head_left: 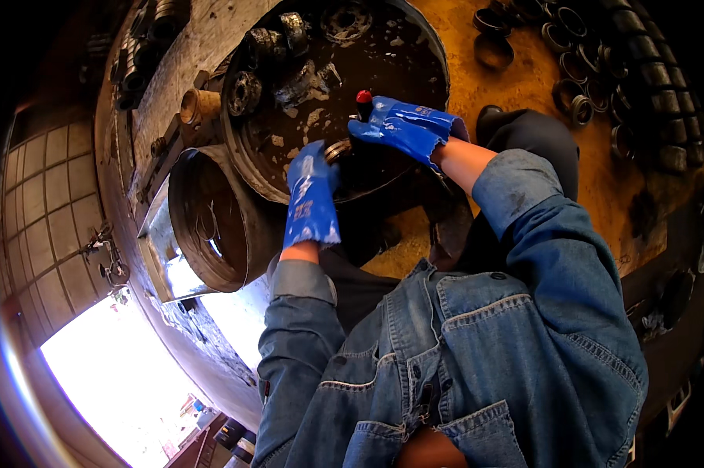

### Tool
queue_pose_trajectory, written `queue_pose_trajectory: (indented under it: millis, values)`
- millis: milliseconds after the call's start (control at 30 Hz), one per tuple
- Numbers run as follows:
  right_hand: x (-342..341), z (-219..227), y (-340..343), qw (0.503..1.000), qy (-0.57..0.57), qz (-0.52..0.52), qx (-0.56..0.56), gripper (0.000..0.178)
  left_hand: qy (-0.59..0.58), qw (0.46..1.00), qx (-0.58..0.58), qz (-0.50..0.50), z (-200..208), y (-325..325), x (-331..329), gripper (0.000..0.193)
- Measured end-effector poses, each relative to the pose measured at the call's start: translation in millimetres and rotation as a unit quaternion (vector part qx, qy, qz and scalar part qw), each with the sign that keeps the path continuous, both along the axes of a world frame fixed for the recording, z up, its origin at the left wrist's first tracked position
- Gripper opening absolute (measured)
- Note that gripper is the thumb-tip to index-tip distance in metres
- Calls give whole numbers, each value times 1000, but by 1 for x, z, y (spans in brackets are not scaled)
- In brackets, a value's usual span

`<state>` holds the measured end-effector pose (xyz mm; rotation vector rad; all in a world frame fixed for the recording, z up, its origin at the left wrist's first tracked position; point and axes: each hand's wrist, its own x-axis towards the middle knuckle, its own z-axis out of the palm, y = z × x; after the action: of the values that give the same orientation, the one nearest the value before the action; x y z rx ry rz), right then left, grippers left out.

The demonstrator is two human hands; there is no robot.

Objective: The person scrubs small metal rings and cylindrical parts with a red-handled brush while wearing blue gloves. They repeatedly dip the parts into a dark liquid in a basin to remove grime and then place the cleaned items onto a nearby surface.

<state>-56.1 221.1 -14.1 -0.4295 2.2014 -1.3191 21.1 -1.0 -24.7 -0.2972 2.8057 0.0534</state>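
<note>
A wide round tub (pixel 439 45) of dark, foamy liquid stands in front of me. My left hand (pixel 311 187), in a blue rubber glove and slightly blurred, is at the tub's near edge. Its fingers close on a shiny metal ring (pixel 337 150), of which only part shows. My right hand (pixel 402 127), gloved alike, is wrapped round a dark-handled tool with a red end (pixel 364 97) pointing up. The tool's lower part is hidden by the glove and the dark tub. Several dirty metal parts (pixel 245 93) lie at the tub's far left side.
An open metal drum (pixel 242 234) lies tilted left of the tub. Beside it is a rusty cylindrical piece (pixel 198 106). Several metal rings (pixel 574 66) lie on the brown floor at right, next to rows of stacked dark cylinders (pixel 666 101). My knee (pixel 535 144) is close to the tub.
</note>
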Motion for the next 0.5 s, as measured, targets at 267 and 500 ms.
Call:
queue_pose_trajectory:
  millis: [267,500]
  values:
    - [-34,-35,-16,990,38,-13,138,44,-112,991,-66,-34,8,9,-33,53]
    - [-30,-19,-34,999,-17,-12,-49,51,43,987,134,80,-12,-21,26,49]
